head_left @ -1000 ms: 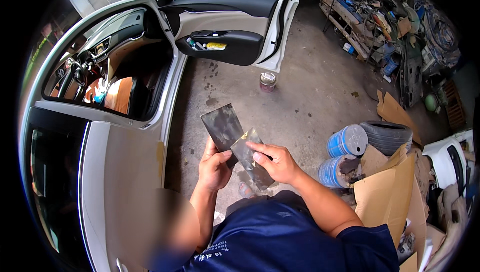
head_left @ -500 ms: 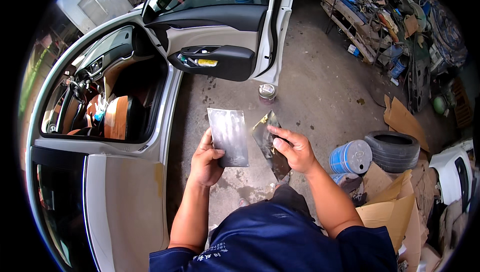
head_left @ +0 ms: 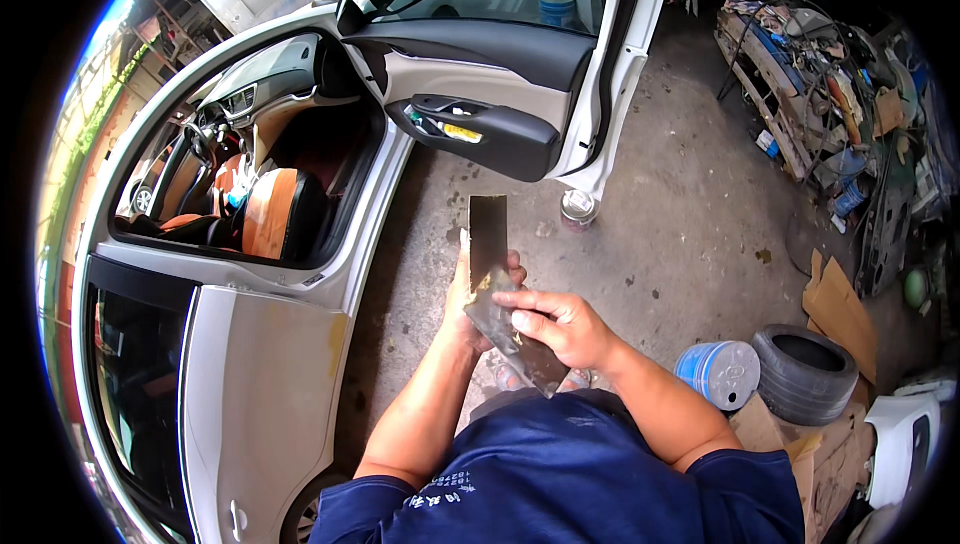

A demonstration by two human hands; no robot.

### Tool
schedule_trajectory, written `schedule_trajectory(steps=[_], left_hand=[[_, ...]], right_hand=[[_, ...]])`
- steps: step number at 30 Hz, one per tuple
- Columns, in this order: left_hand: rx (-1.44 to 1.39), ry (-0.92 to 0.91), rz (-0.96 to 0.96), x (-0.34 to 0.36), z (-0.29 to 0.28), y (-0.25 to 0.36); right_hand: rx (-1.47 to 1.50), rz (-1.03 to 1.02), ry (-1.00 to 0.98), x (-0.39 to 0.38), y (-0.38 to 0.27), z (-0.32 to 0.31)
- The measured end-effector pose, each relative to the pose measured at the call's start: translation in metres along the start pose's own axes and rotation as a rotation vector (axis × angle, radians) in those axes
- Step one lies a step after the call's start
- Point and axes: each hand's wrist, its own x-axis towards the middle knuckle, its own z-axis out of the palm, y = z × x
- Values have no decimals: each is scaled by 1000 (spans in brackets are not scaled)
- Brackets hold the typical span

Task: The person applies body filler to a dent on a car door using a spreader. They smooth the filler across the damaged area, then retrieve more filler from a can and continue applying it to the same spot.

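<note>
My left hand (head_left: 460, 299) is closed round a dark, thin rectangular plate (head_left: 488, 229), which stands upright in the view, with some fingertips showing past its right edge. My right hand (head_left: 572, 332) grips a second flat, smudged metal plate (head_left: 515, 349), index finger and thumb lying on its face. This plate slants down to the right, its upper end overlapping the first plate, with pale yellowish paste along its edge. Both are held in front of my dark blue shirt, over the concrete floor, beside the white car's rear door (head_left: 255, 384), which carries a yellowish patch along its edge.
An open front car door (head_left: 480, 74) stands ahead, a can (head_left: 580, 209) below it. Scrap parts (head_left: 820, 114) are heaped at back right. A blue drum (head_left: 718, 374), a tyre (head_left: 805, 374), cardboard (head_left: 840, 324) and a white panel (head_left: 900, 444) lie to my right.
The left plate has turned from broad and pale to narrow and dark. The right plate has moved down-left across it, bringing my hands together. The surroundings have shifted rightward in the view.
</note>
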Motion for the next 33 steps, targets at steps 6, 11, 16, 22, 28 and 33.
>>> schedule_trajectory(steps=[6,11,16,22,28,33], left_hand=[[85,-50,-4,1,18,15],[-117,-124,-158,21,-34,44],[-16,109,-71,3,-4,46],[-56,-67,-194,15,-50,55],[192,98,-1,-8,-21,42],[355,44,30,-14,-28,43]], right_hand=[[216,77,111,56,-18,-19],[-114,47,20,34,9,25],[42,61,149,83,-2,6],[-149,194,0,47,-1,38],[194,59,205,71,-7,20],[271,64,279,51,1,37]])
